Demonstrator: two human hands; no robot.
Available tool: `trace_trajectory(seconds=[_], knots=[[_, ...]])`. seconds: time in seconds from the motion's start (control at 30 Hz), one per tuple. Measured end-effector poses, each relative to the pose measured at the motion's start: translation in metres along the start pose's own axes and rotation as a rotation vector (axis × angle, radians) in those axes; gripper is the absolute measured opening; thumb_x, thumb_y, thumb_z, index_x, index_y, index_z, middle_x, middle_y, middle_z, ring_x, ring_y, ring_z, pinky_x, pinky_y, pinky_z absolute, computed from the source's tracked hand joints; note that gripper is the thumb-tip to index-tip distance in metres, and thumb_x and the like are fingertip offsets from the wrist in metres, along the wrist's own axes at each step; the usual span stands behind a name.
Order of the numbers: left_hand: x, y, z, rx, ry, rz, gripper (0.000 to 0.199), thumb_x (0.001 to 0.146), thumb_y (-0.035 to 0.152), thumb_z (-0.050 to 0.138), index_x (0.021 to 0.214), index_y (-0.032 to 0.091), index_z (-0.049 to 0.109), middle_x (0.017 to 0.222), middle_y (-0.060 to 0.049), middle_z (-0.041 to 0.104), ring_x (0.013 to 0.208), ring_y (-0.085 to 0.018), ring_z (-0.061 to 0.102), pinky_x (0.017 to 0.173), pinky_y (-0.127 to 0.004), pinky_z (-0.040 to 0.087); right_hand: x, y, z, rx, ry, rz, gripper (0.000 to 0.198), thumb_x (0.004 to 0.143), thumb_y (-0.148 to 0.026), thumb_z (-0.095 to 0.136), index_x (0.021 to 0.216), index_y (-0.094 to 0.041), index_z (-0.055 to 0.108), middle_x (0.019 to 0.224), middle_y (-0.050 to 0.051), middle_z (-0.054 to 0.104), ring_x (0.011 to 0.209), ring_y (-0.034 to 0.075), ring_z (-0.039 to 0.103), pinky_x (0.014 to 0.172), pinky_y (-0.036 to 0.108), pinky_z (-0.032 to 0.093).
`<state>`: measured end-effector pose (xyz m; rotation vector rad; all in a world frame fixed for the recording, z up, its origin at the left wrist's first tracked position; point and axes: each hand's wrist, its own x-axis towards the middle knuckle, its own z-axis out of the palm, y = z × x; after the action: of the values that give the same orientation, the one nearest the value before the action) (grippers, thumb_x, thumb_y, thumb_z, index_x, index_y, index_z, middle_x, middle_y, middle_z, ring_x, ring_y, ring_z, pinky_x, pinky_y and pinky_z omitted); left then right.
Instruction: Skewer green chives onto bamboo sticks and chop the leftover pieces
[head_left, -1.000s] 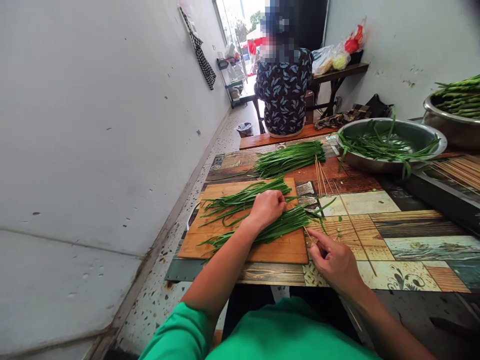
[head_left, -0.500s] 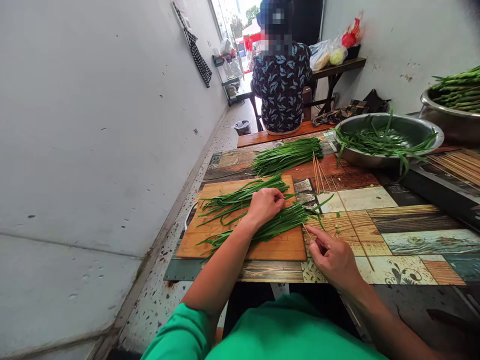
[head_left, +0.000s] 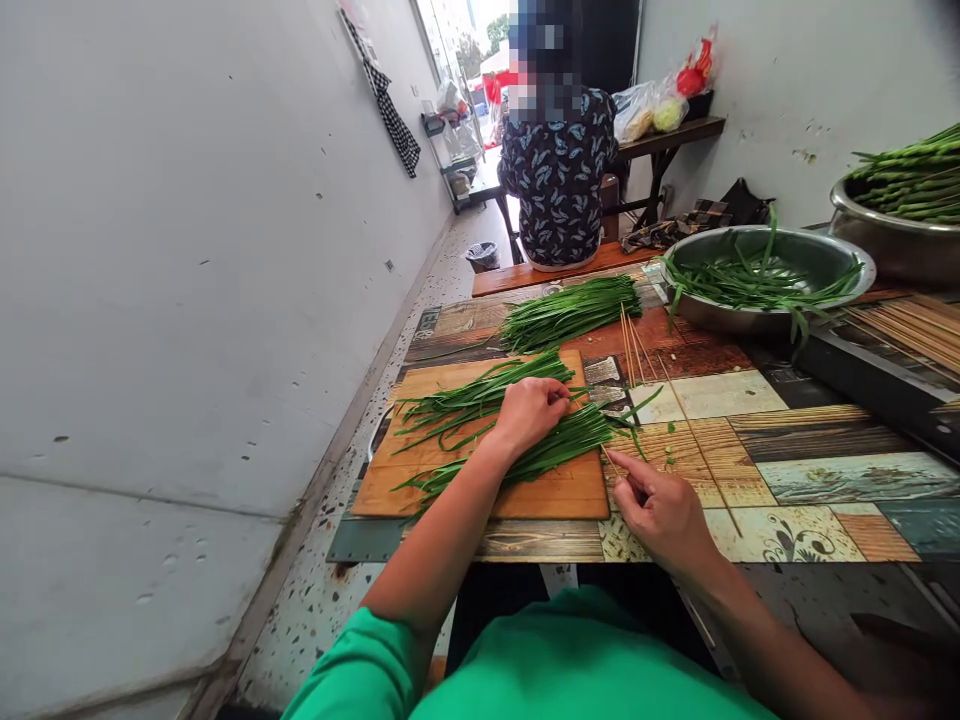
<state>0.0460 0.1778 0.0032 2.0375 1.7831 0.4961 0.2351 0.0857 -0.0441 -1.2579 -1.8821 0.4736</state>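
Note:
On a wooden cutting board lie long green garlic chives in two loose bunches. My left hand is closed over them, its fingertips bent in among the stalks, which it partly hides. To the right of the board's edge, my right hand is closed on a thin bamboo skewer. The skewer's tip is at the cut ends of the nearer bunch; whether it pierces a stalk cannot be made out. Its other end shows below the table edge, under the wrist.
A larger chive bunch lies behind the board, with several skewers beside it. One skewer lies alone. A metal bowl of greens and a fuller pot stand right, near a black tray. A person sits beyond.
The view has shifted very slightly. Both hands, the chives and the skewer keep nearly the same places.

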Motion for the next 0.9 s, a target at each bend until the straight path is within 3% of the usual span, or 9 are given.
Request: trace_trajectory(seconds=[0.9], knots=[[-0.0016,-0.0018,0.0013,-0.045,-0.007,-0.023,0.021,0.08,0.024,0.06,0.093,0.018,0.076,0.073,-0.001,0.072,0.062,-0.011,0.056,0.062,-0.021,0.039,0.0004,0.0042,0.002,0.009,-0.044,0.07,0.042,0.081,-0.027,0.044,0.103,-0.006,0.073,0.048,0.001,0.059,0.034,0.009,0.041,0.038,0.021,0.031]])
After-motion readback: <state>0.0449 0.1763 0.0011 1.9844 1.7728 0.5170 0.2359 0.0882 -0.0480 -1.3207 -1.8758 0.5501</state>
